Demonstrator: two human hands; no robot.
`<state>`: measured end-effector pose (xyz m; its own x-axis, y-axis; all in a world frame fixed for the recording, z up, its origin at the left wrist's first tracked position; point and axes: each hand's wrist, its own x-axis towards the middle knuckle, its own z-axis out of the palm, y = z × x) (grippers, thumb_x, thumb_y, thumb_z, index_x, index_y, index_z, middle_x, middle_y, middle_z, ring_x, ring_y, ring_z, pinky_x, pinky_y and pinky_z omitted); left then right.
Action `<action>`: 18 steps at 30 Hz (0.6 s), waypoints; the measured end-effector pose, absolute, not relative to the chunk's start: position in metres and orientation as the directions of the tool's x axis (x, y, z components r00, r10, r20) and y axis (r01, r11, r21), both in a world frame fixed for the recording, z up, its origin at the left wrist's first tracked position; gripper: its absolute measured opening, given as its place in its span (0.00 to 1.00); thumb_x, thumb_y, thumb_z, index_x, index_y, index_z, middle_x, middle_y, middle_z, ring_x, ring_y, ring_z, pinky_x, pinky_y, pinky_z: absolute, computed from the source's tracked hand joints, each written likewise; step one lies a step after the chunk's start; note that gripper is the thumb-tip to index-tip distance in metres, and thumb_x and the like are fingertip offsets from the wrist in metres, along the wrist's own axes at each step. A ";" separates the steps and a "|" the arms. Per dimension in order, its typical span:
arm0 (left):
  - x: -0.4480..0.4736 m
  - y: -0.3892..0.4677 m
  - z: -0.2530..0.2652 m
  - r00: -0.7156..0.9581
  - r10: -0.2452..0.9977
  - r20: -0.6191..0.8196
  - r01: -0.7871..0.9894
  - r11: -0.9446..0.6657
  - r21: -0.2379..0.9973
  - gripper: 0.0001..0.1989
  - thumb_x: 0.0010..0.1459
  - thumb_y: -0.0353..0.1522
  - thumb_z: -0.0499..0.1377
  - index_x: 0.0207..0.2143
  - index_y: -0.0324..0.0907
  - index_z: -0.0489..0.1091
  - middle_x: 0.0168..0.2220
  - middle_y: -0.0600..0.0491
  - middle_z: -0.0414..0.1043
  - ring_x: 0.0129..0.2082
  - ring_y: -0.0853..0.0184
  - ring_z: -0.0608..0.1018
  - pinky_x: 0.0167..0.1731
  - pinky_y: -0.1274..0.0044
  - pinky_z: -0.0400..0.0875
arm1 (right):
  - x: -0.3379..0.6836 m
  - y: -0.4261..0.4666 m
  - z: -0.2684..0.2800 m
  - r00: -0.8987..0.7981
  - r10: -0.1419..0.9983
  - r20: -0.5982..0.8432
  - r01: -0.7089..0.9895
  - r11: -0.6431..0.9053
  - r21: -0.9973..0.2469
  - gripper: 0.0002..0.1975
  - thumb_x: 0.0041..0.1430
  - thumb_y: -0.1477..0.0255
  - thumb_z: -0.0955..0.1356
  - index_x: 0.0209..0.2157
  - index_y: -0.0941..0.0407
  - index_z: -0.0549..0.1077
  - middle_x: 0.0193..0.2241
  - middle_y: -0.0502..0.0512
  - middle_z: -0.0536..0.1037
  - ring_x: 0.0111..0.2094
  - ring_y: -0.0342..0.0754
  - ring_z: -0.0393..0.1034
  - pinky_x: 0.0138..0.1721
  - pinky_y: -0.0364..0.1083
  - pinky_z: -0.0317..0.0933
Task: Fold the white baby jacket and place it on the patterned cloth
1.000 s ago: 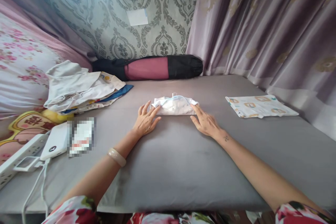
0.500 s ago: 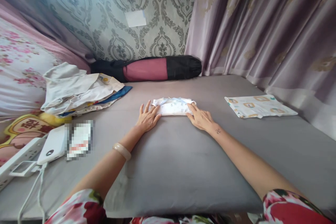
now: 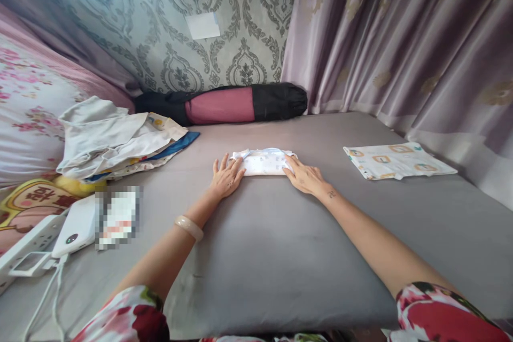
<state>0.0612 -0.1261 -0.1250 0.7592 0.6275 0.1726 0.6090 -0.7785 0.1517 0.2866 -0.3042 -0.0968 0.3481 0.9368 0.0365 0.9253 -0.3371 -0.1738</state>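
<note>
A person's two hands flatten a small folded white garment at the centre of a grey mattress, roughly 12 o'clock from the wearer of the camera. The left hand lies open, fingers spread and palm down, on the cloth's left end; the right hand rests likewise flat and open on its right end, pinching nothing. The garment looks thin, soft and very light, with a pale blue trim along its far edge; it would likely sag and unfold if lifted by one corner, so a hold at both short ends, or a palm slid beneath the fold, seems the safer grip. At 10 o'clock sits a loose pile of clothes; at 2 o'clock, well apart, a folded patterned cloth. A black-and-maroon roll bag lies against the patterned wall at 12 o'clock, and a white power bank rests at 8 o'clock.
</note>
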 end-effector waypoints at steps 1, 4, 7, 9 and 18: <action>0.062 -0.126 -0.126 0.755 0.633 0.172 0.613 -0.774 0.160 0.29 0.69 0.44 0.38 0.68 0.46 0.53 0.64 0.47 0.61 0.70 0.53 0.47 0.64 0.51 0.39 | 0.287 -0.303 -0.097 0.354 0.935 0.027 0.922 -0.344 -0.176 0.30 0.69 0.57 0.51 0.69 0.51 0.49 0.68 0.61 0.55 0.57 0.61 0.67 0.53 0.60 0.62; 0.064 -0.124 -0.128 0.740 0.652 0.165 0.624 -0.757 0.196 0.29 0.69 0.44 0.38 0.69 0.48 0.50 0.66 0.48 0.59 0.70 0.52 0.49 0.64 0.50 0.39 | 0.289 -0.301 -0.098 0.364 0.932 0.012 0.917 -0.355 -0.183 0.31 0.69 0.57 0.51 0.69 0.51 0.48 0.68 0.59 0.53 0.60 0.61 0.63 0.56 0.61 0.60; 0.066 -0.122 -0.129 0.730 0.667 0.148 0.634 -0.742 0.220 0.30 0.68 0.45 0.38 0.69 0.48 0.48 0.67 0.50 0.56 0.69 0.50 0.50 0.64 0.49 0.39 | 0.289 -0.300 -0.097 0.380 0.925 -0.009 0.908 -0.375 -0.188 0.31 0.69 0.57 0.51 0.69 0.50 0.48 0.69 0.58 0.52 0.61 0.61 0.63 0.57 0.61 0.59; 0.067 -0.120 -0.130 0.722 0.678 0.138 0.645 -0.732 0.221 0.29 0.68 0.44 0.37 0.68 0.48 0.51 0.67 0.50 0.56 0.69 0.50 0.51 0.64 0.49 0.40 | 0.289 -0.298 -0.096 0.394 0.919 -0.024 0.900 -0.391 -0.193 0.31 0.69 0.56 0.51 0.69 0.51 0.48 0.69 0.58 0.52 0.61 0.62 0.62 0.57 0.62 0.58; 0.070 -0.114 -0.128 0.677 0.723 0.138 0.694 -0.689 0.208 0.27 0.68 0.44 0.39 0.63 0.47 0.62 0.66 0.49 0.59 0.67 0.46 0.55 0.62 0.47 0.44 | 0.298 -0.290 -0.100 0.473 0.881 -0.032 0.866 -0.471 -0.167 0.29 0.69 0.58 0.50 0.66 0.52 0.58 0.68 0.62 0.55 0.57 0.62 0.66 0.54 0.62 0.60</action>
<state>0.0701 -0.1144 -0.1282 0.6766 0.7234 0.1377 0.6944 -0.6890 0.2077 0.2983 -0.2897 -0.0999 0.4730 0.8805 -0.0318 0.8661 -0.4713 -0.1666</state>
